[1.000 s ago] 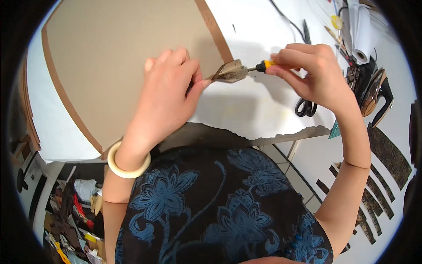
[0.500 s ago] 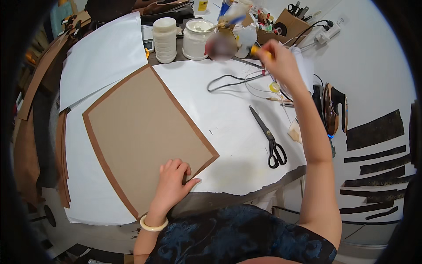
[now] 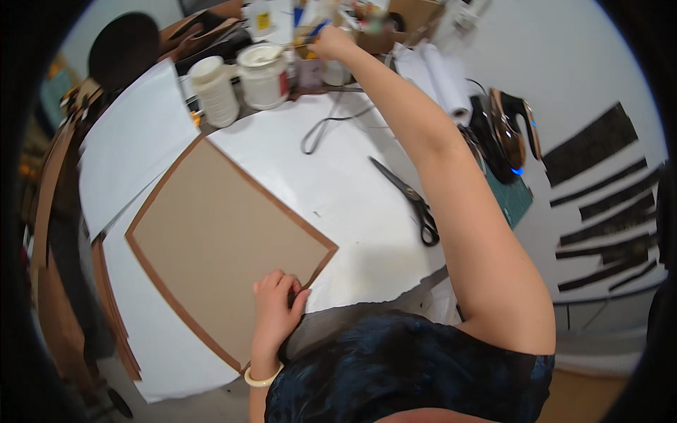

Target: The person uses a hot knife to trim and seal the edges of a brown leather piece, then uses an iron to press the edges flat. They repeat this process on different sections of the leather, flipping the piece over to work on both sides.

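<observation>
A beige panel with a brown border [image 3: 226, 240] lies flat on white paper. My left hand [image 3: 276, 303], a cream bangle at its wrist, rests on the panel's near right edge with fingers curled and thumb beside the border. Far back, my outstretched right hand [image 3: 334, 44] is closed among containers; a blue-handled thing [image 3: 317, 30] shows at its fingers, but blur hides what it grips. Left of that hand stands an open white jar [image 3: 262, 76] with a stick across its mouth, beside a white lidded bottle [image 3: 214, 92]. Black scissors [image 3: 409, 197] lie on the paper.
A dark cord [image 3: 315, 135] loops behind the scissors. An iron [image 3: 502, 134] stands at the right by a green mat [image 3: 513, 194] and paper rolls [image 3: 441, 81]. Black strips [image 3: 599, 225] hang on the wall. Brown sheets [image 3: 116, 310] stick out at the left.
My right hand has reached farther back and left, into the containers. The yellow thing seen in it earlier no longer shows. My left hand stays on the panel; the view has shifted.
</observation>
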`<action>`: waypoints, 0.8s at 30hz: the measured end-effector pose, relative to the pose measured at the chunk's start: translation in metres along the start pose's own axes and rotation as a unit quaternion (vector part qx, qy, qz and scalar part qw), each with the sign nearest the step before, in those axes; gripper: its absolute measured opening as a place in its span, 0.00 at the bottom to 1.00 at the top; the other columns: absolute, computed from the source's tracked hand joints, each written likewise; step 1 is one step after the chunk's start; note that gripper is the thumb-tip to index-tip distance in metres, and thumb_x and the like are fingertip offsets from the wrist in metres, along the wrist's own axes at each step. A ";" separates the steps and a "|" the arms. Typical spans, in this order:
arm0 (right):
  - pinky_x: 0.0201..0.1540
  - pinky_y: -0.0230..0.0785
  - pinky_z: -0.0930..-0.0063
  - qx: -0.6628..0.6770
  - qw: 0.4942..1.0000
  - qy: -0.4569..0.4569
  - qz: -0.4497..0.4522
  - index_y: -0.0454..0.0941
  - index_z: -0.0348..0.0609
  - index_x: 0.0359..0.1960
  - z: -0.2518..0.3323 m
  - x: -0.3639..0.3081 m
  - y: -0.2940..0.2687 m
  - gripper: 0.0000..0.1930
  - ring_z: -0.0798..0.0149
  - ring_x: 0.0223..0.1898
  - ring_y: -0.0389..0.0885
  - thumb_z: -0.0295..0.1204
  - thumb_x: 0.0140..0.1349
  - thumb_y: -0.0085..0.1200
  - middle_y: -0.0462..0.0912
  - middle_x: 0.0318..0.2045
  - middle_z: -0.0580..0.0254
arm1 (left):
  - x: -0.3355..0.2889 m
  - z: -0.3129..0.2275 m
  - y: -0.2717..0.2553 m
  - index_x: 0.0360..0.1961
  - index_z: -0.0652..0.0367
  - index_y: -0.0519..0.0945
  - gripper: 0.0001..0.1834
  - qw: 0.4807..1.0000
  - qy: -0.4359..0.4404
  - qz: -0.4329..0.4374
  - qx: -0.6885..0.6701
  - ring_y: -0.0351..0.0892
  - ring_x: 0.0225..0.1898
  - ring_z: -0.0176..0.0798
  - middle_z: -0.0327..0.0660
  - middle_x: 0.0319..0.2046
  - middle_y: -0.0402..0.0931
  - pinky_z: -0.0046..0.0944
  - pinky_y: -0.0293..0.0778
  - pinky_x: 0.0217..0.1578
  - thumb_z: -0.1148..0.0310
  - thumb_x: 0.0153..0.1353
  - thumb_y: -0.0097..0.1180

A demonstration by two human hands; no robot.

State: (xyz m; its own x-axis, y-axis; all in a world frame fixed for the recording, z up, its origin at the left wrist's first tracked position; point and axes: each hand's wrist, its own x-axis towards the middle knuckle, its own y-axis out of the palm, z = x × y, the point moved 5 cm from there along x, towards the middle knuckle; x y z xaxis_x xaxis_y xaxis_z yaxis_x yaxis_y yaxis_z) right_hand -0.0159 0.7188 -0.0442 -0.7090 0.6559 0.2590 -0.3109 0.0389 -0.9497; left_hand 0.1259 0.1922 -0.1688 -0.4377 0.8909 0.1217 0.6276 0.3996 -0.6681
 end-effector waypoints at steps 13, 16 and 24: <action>0.53 0.78 0.54 -0.191 0.891 0.393 -0.121 0.88 0.38 0.45 -0.520 -0.272 -0.220 0.45 0.50 0.46 0.88 0.75 0.51 0.65 0.88 0.42 0.49 | -0.005 -0.012 0.003 0.36 0.59 0.77 0.13 0.998 -0.002 0.037 0.042 0.73 0.45 0.54 0.48 0.39 0.72 0.52 0.66 0.49 0.68 0.59 0.71; 0.54 0.78 0.52 -0.043 0.917 0.369 -0.146 0.89 0.36 0.46 -0.508 -0.255 -0.185 0.49 0.47 0.49 0.88 0.77 0.47 0.67 0.90 0.43 0.47 | -0.021 -0.008 -0.001 0.38 0.59 0.77 0.12 0.996 -0.041 0.007 0.084 0.73 0.47 0.55 0.48 0.41 0.72 0.53 0.67 0.50 0.69 0.61 0.70; 0.39 0.75 0.77 0.084 0.945 0.021 -0.316 0.80 0.38 0.37 -0.325 -0.291 -0.238 0.23 0.73 0.32 0.80 0.44 0.62 0.78 0.86 0.30 0.68 | -0.022 -0.003 -0.002 0.38 0.58 0.77 0.09 0.994 -0.025 0.016 0.101 0.73 0.49 0.51 0.45 0.42 0.72 0.49 0.67 0.53 0.68 0.67 0.65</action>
State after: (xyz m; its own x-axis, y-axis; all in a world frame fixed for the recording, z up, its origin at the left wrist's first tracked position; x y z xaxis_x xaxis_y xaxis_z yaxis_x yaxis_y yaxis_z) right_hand 0.4703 0.7633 0.0492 -0.3240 0.5712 0.7542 -0.7621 0.3148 -0.5658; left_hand 0.1359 0.1723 -0.1678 -0.4533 0.8890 0.0646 0.5028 0.3149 -0.8050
